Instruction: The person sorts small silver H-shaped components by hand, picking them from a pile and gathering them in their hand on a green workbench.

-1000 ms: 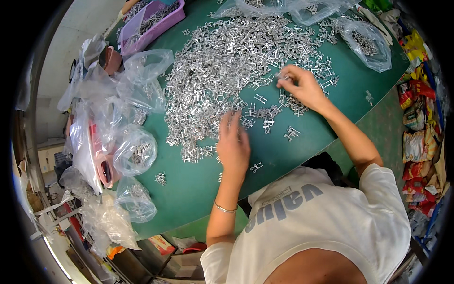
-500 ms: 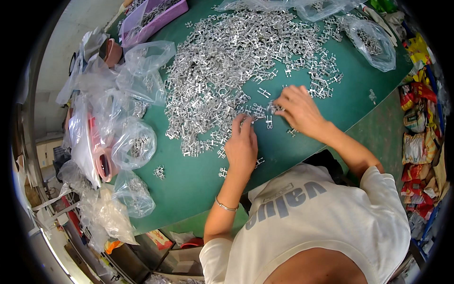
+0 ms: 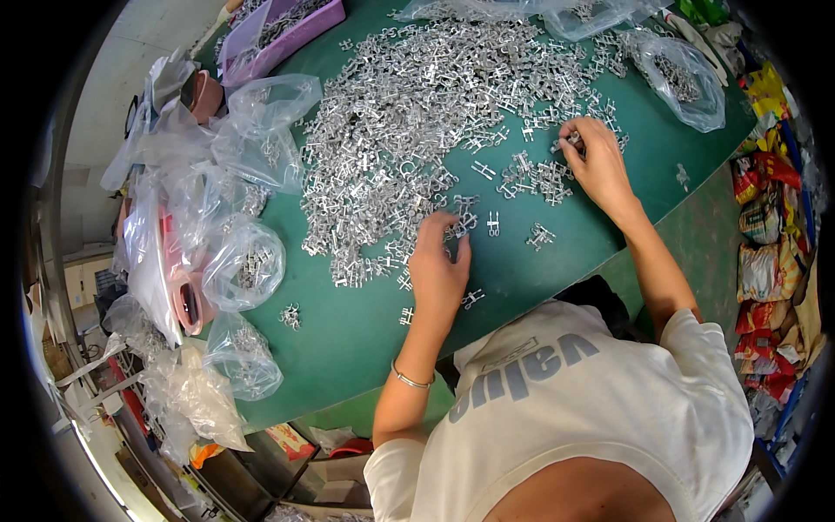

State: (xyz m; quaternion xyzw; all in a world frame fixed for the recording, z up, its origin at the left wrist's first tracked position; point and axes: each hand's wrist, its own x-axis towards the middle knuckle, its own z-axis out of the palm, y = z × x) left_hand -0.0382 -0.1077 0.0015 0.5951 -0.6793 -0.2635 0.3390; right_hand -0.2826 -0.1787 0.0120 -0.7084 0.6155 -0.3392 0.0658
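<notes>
Head view, clear bags (image 3: 248, 265) holding metal clips (image 3: 409, 113), purple tray (image 3: 283, 35)

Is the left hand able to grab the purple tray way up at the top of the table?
Probably not from where it rests. The left hand lies on the near edge of the metal parts pile, and the purple tray sits across the table beyond that pile; nothing blocks it, it just looks too far.

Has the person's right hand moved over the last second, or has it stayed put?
Yes. The right hand first drew back toward the body, then went out again to the edge of the big pile of metal parts, away from the left hand.
</notes>
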